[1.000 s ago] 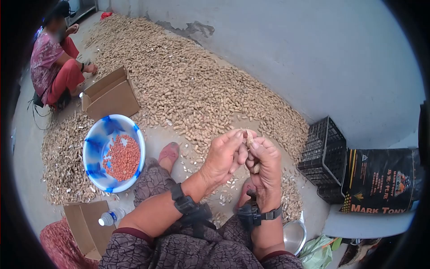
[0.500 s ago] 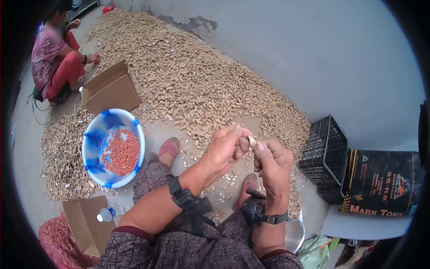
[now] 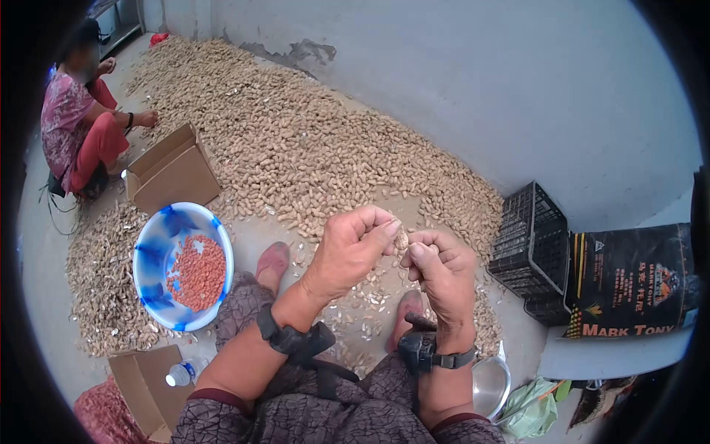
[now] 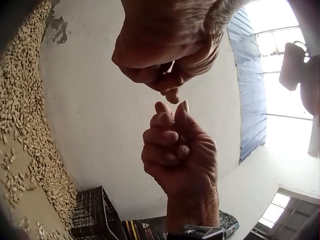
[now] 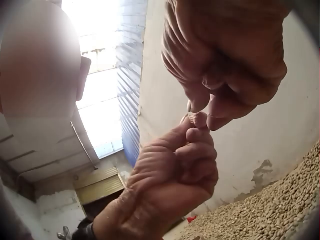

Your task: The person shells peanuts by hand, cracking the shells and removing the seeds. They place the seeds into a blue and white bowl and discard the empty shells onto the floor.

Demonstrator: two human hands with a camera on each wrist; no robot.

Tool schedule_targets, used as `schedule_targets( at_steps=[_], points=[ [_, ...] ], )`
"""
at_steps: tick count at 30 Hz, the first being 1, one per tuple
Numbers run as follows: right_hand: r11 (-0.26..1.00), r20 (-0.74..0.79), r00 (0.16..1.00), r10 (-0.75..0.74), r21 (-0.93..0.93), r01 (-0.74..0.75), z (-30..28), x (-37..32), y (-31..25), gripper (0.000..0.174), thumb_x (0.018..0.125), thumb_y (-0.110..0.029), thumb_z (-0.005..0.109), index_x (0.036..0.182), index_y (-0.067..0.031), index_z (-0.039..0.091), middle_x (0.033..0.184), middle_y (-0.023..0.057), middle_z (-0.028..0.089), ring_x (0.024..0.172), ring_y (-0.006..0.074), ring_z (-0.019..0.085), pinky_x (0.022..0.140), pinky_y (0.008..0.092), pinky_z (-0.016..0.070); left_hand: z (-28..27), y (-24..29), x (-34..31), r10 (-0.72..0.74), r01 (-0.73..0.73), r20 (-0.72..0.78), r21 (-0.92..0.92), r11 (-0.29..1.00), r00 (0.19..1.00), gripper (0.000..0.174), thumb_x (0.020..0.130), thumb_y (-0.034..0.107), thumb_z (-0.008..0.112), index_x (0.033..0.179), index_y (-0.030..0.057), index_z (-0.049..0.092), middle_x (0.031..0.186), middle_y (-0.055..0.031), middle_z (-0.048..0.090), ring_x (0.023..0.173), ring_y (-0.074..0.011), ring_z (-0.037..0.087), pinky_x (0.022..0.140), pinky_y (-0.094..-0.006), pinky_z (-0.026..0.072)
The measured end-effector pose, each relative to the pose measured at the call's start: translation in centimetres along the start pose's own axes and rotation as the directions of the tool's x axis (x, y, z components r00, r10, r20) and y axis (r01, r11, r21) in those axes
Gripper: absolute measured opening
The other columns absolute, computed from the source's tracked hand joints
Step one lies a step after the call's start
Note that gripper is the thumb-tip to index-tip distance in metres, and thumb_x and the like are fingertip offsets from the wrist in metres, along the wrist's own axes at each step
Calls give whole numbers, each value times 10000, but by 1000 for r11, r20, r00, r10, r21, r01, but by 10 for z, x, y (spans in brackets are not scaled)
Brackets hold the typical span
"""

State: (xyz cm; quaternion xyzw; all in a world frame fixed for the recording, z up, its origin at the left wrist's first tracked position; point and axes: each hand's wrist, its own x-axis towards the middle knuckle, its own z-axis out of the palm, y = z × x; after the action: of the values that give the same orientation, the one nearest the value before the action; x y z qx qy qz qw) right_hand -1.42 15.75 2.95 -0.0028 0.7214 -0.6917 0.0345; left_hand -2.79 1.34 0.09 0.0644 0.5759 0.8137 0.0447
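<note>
In the head view, my left hand (image 3: 344,251) pinches an unshelled peanut (image 3: 401,238) between thumb and fingertips. The same peanut's lower tip (image 4: 172,95) pokes out beneath the fingers in the left wrist view. My right hand (image 3: 446,270) is just beside it, thumb against the bent forefinger, fingertips close to the peanut. Its other fingers curl around a second peanut (image 4: 183,151) in the palm. Left of my legs stands a blue-and-white basin (image 3: 148,292) with shelled reddish peanuts (image 3: 198,272) in it.
A large heap of unshelled peanuts (image 3: 296,148) spreads along the wall. Empty shells (image 3: 103,296) lie left of the basin. Cardboard boxes (image 3: 174,174), a black crate (image 3: 529,240), a printed sack (image 3: 629,281) and a metal bowl (image 3: 489,385) stand around. Another person (image 3: 85,118) squats at far left.
Earlier, a peanut broken open showed between my hands; now a whole-looking one is in the left fingertips. The right fingertips have come slightly away, and the head view has shifted.
</note>
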Motion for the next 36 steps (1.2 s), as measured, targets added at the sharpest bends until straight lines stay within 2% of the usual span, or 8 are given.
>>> schedule_targets(
  at_steps=[4, 14, 20, 23, 25, 31, 33, 36],
  points=[
    [1000, 64, 998, 0, 26, -2, -3, 3, 8, 70, 771, -69, 596, 782, -1, 589, 654, 8, 572, 534, 44, 481, 480, 175, 386, 0, -12, 3, 232, -239, 58, 272, 932, 971, 139, 814, 127, 565, 784, -9, 572, 636, -7, 551, 568, -44, 483, 481, -212, 401],
    [986, 253, 959, 127, 75, -151, -13, 0, -1, 58, 727, -56, 628, 718, -8, 598, 603, 20, 566, 510, 49, 493, 454, 169, 374, -3, 10, 1, 155, -255, 305, 321, 912, 940, 93, 814, 107, 522, 791, 19, 504, 612, 20, 469, 541, -24, 419, 458, -196, 340],
    [988, 197, 978, 67, 127, -93, -8, -2, -2, 71, 732, -63, 617, 720, 4, 597, 594, 39, 574, 484, 59, 500, 436, 170, 377, 3, -2, 0, 322, -386, 217, 413, 825, 921, 82, 800, 55, 475, 743, -2, 488, 535, -79, 477, 495, -125, 508, 453, -279, 397],
    [970, 157, 982, 104, 204, -135, -4, -1, 5, 85, 742, -79, 603, 715, 0, 588, 593, 59, 580, 470, 68, 509, 418, 169, 382, 13, -9, 0, 444, -439, 98, 436, 785, 891, 83, 804, 57, 469, 746, -2, 483, 520, -76, 466, 487, -127, 519, 448, -286, 400],
    [941, 129, 984, 119, 300, -154, -2, 2, 13, 92, 757, -90, 584, 726, -4, 578, 587, 70, 577, 455, 78, 510, 399, 167, 378, 17, -9, -4, 361, -356, 67, 408, 841, 930, 112, 839, 62, 447, 753, 3, 491, 599, -17, 479, 538, -69, 444, 469, -244, 358],
    [793, 197, 978, 72, 584, -176, 2, 5, 24, 116, 787, -93, 547, 818, 17, 564, 629, 102, 588, 435, 98, 513, 353, 167, 356, 18, -24, -2, 222, -225, -153, -1, 974, 963, 150, 867, 94, 415, 760, 16, 485, 579, 10, 470, 480, -54, 433, 419, -201, 342],
    [748, 242, 969, 42, 635, -191, 0, 8, 26, 145, 787, -99, 552, 852, 30, 563, 643, 109, 591, 433, 96, 507, 351, 166, 348, 6, -17, -7, -39, 27, -15, -469, 883, 999, 155, 867, 102, 415, 779, 6, 500, 571, 20, 448, 492, -52, 399, 437, -188, 337],
    [693, 286, 957, -47, 699, -174, -8, 9, 25, 201, 786, -108, 560, 907, 52, 562, 661, 120, 595, 428, 90, 490, 347, 163, 333, -15, -8, -10, -108, 206, 201, -573, 793, 974, 179, 864, 127, 433, 791, 1, 537, 565, 12, 454, 508, -70, 417, 453, -228, 353]
  ],
)
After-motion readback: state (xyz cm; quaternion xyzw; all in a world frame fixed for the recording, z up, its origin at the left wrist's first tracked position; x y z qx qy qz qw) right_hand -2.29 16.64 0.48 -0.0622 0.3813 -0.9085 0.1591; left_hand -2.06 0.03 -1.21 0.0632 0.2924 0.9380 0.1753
